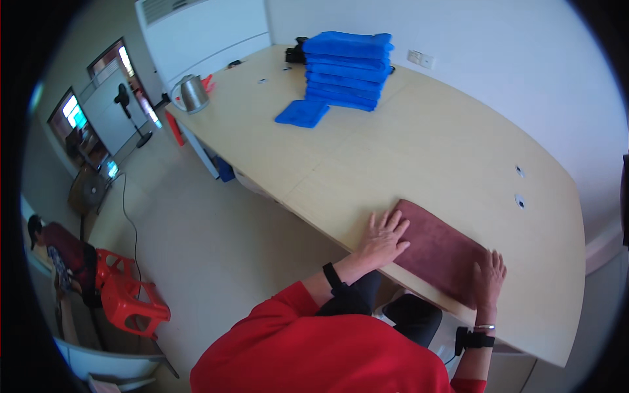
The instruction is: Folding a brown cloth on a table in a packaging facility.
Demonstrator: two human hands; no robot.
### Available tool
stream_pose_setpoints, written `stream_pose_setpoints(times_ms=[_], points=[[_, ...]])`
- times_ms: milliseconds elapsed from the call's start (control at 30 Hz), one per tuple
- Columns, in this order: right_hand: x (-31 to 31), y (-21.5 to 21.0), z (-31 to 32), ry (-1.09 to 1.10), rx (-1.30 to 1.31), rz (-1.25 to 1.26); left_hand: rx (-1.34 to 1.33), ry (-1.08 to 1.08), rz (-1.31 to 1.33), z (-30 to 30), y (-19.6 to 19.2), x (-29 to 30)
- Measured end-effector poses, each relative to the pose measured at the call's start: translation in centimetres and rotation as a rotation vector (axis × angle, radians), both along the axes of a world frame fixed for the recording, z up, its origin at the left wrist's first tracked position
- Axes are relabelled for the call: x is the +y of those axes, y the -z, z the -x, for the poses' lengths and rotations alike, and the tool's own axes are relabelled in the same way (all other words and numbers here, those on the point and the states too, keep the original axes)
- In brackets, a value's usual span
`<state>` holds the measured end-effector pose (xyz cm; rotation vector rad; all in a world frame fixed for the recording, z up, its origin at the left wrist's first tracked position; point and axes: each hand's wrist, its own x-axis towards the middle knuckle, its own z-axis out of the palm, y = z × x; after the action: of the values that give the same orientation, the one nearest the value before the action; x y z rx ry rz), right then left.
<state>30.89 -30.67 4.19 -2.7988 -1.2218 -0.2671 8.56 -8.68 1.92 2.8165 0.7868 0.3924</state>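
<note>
A folded maroon towel (440,252) lies flat in a long strip along the near edge of the table. My left hand (383,242) rests at its left end, fingers spread, with the fingertips on the cloth and the table beside it. At the opposite end, my right hand (489,278) lies along the short edge with its fingers stretched out. Neither hand grips the cloth. Farther off stands a tall stack of folded blue towels (347,72), and one small folded blue cloth (303,113) lies in front of it.
The pale wooden table (406,150) curves along a white wall with a socket (420,59). A metal kettle (192,93) stands at its far left corner. On the floor to the left are red plastic stools (131,304), a standing fan (124,98) and a seated person (65,259).
</note>
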Motion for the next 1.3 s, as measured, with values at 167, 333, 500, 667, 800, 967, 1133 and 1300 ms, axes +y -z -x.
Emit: stream_pose_setpoints(times_ms=[167,333,500,667,800,967,1133,1300], points=[[5.8,-1.0,5.3,-0.306,0.166,-0.239,-0.027,0.133,-0.171,-3.1,-0.5,-1.7],[9.0,4.3,4.5,-0.399,0.096,-0.368,-0.020,0.250,-0.228,-7.8,2.1,-1.3],[7.6,3.6,3.6,-0.282,0.116,-0.271,0.006,0.179,-0.138,-6.8,1.7,-0.4],[4.6,4.1,1.0,-0.137,0.062,-0.213,0.056,0.064,-0.145,-5.6,2.0,1.4],[1.5,4.9,-0.6,-0.021,0.023,-0.232,0.049,0.018,-0.074,-3.5,2.2,3.1],[-3.1,5.6,-1.6,0.104,0.068,-0.221,-0.012,0.061,-0.056,1.5,3.2,5.1],[-6.2,2.9,2.0,0.002,0.062,-0.299,-0.127,0.323,-0.085,3.8,0.9,3.3],[-5.5,2.2,4.0,-0.278,0.085,-0.182,-0.113,0.428,-0.279,3.2,1.0,3.4]])
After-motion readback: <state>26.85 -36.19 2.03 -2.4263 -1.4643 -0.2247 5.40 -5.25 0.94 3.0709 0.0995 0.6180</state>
